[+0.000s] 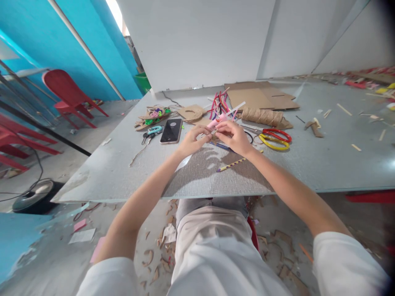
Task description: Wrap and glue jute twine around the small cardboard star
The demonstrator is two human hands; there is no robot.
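Note:
Both my hands meet above the table, fingers bent in a pinch. Between their fingertips is a small brown piece (214,139), mostly covered, perhaps cardboard or twine. My left hand (194,140) closes on its left side and my right hand (233,136) on its right. Just behind the fingers lies a pink object (216,122) with a pale stick, partly hidden. A blue pen (222,146) rests under my right hand, and a yellow patterned pencil (231,165) lies nearer me. Scissors (275,139) with red and yellow handles are to the right.
A phone (171,131), keys (151,133) and colourful flower-like pieces (157,116) lie left. Behind are fuzzy sticks (219,102), cardboard sheets (262,95) and a twine roll (262,116). Wooden sticks (344,109) are scattered right. A white panel (203,45) borders the table's far side.

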